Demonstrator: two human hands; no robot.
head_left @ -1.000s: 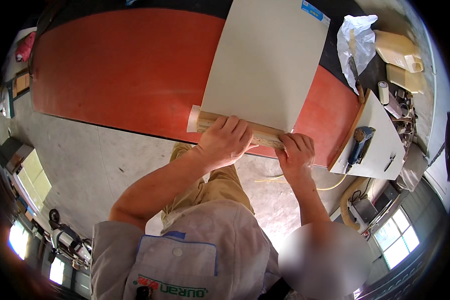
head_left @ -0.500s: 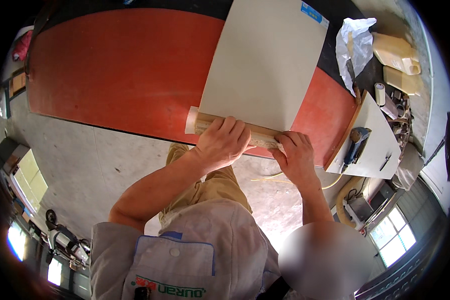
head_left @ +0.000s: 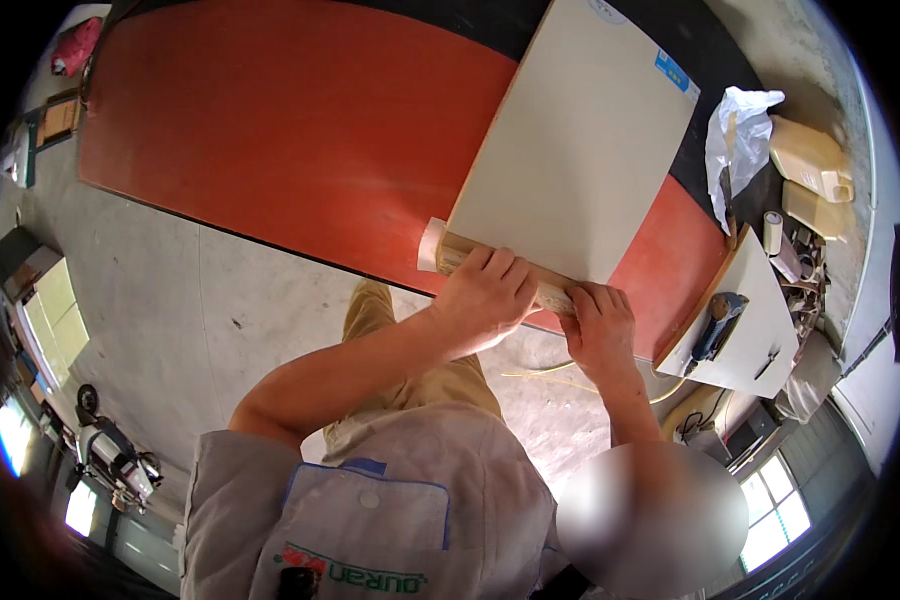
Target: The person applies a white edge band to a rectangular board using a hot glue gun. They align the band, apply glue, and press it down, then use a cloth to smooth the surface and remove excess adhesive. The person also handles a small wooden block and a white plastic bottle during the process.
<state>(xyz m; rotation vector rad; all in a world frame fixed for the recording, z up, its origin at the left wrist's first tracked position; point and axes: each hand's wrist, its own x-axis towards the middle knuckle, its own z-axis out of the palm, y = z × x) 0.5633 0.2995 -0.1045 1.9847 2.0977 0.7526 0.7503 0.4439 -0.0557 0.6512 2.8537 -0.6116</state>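
Both hands press the wooden block [head_left: 500, 272] at cream panel's [head_left: 580, 140] near edge; left hand [head_left: 485, 300] and right hand [head_left: 600, 330] clamped, block shifted slightly left along the edge.

Left hand [head_left: 485, 295] palm down, fingers curled forward, right hand [head_left: 598, 330] close beside, both forearms extended

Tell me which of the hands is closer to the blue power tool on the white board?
Right. The right hand grips the panel's edge beside the blue power tool; the left hand sits farther along the edge.
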